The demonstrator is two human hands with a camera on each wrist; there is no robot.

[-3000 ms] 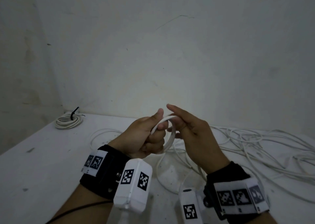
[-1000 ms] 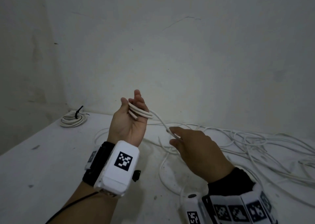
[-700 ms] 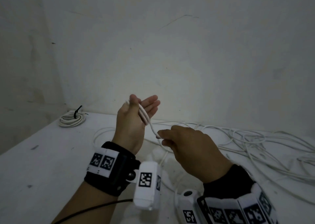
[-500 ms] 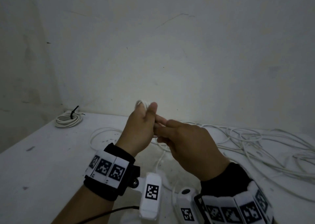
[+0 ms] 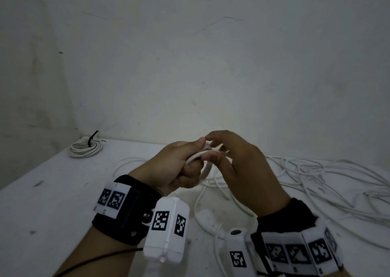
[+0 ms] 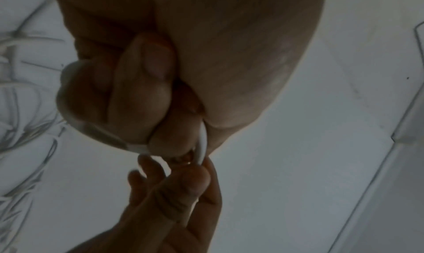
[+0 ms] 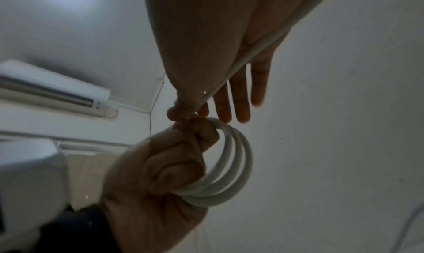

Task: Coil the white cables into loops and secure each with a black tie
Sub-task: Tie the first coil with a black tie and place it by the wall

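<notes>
1. No bins/boxes in view. What holds anything is the left hand: fingers curled round a small coil of white cable, three turns showing in the right-wrist view, thumb clamped on top.
2. Right hand meets it from the right; thumb + forefinger pinch the same cable at the top of the coil, other fingers straight and spread. A strand runs on across the right palm.
3. Both hands held up off the table, near the middle, tips touching.
4. From the coil the cable drops to the tabletop and joins the loose cable tangle sprawled across the right half, reaching the right edge of the head view.
5. Finished coil w/ black tie sits at the far-left corner by the wall, well apart from the hands.
6. Room to move: bare tabletop on the left between hands and that corner; right side crowded w/ strands. Table's left edge runs diagonally toward the corner.
7. Surface white, scuffed, a few dark marks. Walls plain white, a thin crack upper right. Light dim.
8. Right-wrist view: wall-mounted AC unit up high.
</notes>
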